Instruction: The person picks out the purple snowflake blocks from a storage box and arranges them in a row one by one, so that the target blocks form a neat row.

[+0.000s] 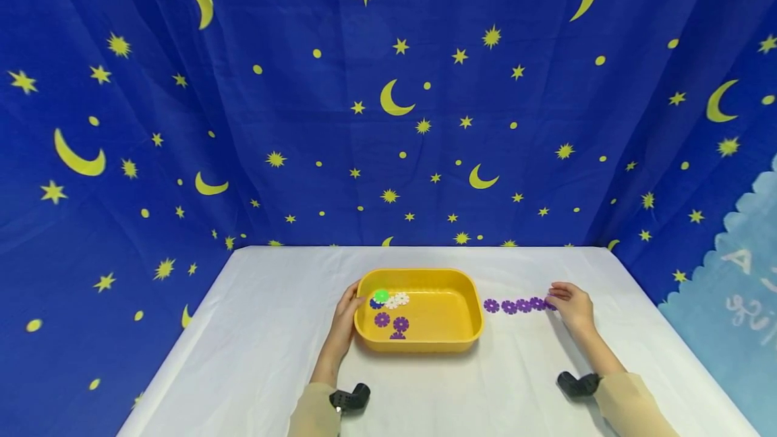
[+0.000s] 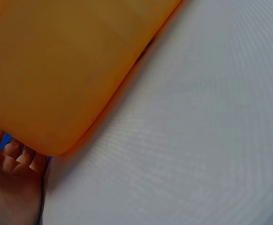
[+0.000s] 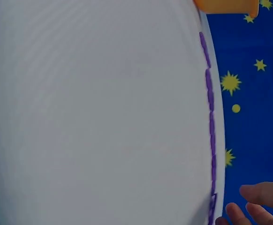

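Note:
A yellow plastic tub (image 1: 425, 348) stands on the table, and my left hand (image 1: 347, 307) grips its left end, thumb over the rim. In the left wrist view the fingers of that hand (image 2: 14, 183) lie against the tub's outer wall (image 2: 61, 84). Inside, toward the left, are purple snowflake discs (image 1: 382, 319), white ones (image 1: 397, 300), a green one (image 1: 381, 295) and a blue one. Right of the tub runs a row of several purple snowflake discs (image 1: 525, 305). At its right end, my right hand (image 1: 572, 305) hovers with fingertips near the last disc, partly hidden; thumb and fingers look apart (image 3: 263, 201).
A white cloth (image 1: 273, 336) covers the table. Blue curtains (image 1: 340, 100) with yellow moons and stars hang at the back and sides. A light-blue panel with white letters (image 1: 749, 275) is at the right. Each wrist wears a black device (image 1: 352, 397).

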`<state>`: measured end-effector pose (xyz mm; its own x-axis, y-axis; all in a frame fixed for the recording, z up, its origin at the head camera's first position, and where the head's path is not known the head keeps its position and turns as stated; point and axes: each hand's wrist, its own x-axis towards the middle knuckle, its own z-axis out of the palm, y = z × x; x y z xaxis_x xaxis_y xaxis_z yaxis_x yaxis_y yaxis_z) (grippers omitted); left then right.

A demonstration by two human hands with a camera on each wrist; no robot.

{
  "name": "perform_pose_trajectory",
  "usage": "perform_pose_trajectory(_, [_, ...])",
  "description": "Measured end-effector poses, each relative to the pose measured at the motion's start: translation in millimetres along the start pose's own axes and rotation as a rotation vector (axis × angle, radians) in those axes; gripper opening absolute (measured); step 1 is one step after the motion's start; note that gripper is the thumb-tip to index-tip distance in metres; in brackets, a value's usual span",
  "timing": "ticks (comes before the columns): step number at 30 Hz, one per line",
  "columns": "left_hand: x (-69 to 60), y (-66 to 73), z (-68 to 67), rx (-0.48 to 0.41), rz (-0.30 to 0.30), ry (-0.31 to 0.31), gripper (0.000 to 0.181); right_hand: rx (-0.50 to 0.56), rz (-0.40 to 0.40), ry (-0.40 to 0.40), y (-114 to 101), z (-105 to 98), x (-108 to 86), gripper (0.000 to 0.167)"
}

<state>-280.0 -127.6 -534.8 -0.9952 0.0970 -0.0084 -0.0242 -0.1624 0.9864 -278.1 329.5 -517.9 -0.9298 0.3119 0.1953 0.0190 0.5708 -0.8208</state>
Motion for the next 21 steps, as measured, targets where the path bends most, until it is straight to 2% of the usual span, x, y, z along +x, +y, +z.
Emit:
perform_pose_trajectory(7, [6.7, -8.5, -2.9, -0.003, 0.005, 0.009, 0.05, 0.075, -0.021, 0.023, -24, 5, -2.1, 0.031])
perform_pose_trajectory(21, [3.3, -8.6, 0.3, -0.009, 0.025, 0.032, 0.052, 0.129, -0.063, -0.081, -78, 33, -20.2, 0.03])
